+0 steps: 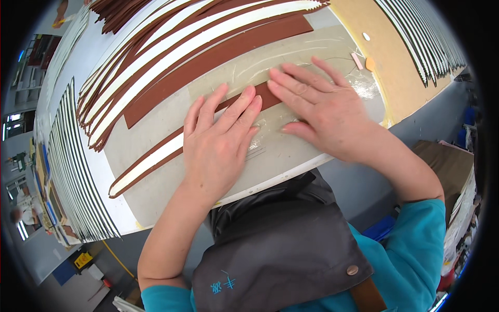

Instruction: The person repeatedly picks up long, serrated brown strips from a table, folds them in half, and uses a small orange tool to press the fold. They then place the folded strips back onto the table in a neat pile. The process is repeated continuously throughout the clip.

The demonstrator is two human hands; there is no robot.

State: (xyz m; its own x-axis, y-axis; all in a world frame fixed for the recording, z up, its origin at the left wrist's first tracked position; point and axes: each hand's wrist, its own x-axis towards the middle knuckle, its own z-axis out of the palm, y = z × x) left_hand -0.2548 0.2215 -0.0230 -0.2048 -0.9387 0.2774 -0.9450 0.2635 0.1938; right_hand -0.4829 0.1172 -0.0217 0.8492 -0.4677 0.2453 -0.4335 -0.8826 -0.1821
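Left hand [221,140] and right hand [319,112] — both flat, fingers spread, gripping nothing — on brown strip [156,156].

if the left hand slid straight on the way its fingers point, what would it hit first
Probably the right hand: the left hand points up and to the right along the brown strip, and its fingertips already lie just short of the right hand's fingers.

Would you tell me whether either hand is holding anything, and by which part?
Nothing is gripped: the left hand and right hand lie flat, pressing down the near end of the brown strip.
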